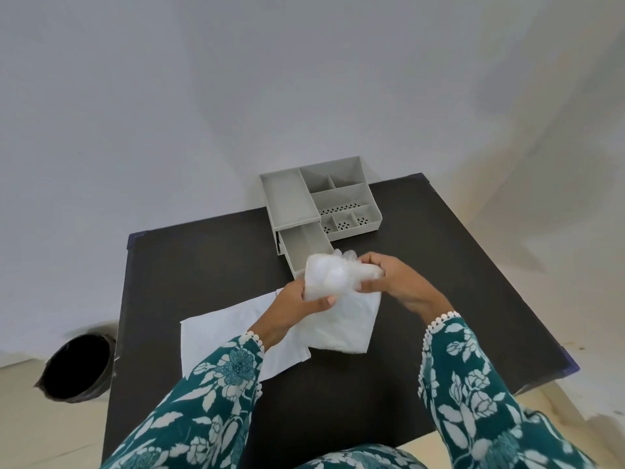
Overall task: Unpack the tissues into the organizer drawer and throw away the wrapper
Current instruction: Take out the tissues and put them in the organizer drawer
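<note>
A person sits at a dark table (209, 265). Both hands are up above the table, just in front of the grey organizer (321, 201). The left hand (297, 306) and the right hand (399, 282) hold a crinkly clear wrapper (334, 277) between them. The fingers of both hands are closed tight on it, one hand at each end. The wrapper is scrunched up into a puffy ball.

The organizer stands at the far side of the table. Its drawer (306, 245) is pulled open toward the person, and the wrapper ball hangs just over the drawer's front edge. I cannot tell what is inside the drawer.

White tissues (220, 336) lie flat on the table, nearer to the person than the organizer and under the hands.

A black bin (77, 367) stands on the floor, well to the left of the organizer, beside the table.
</note>
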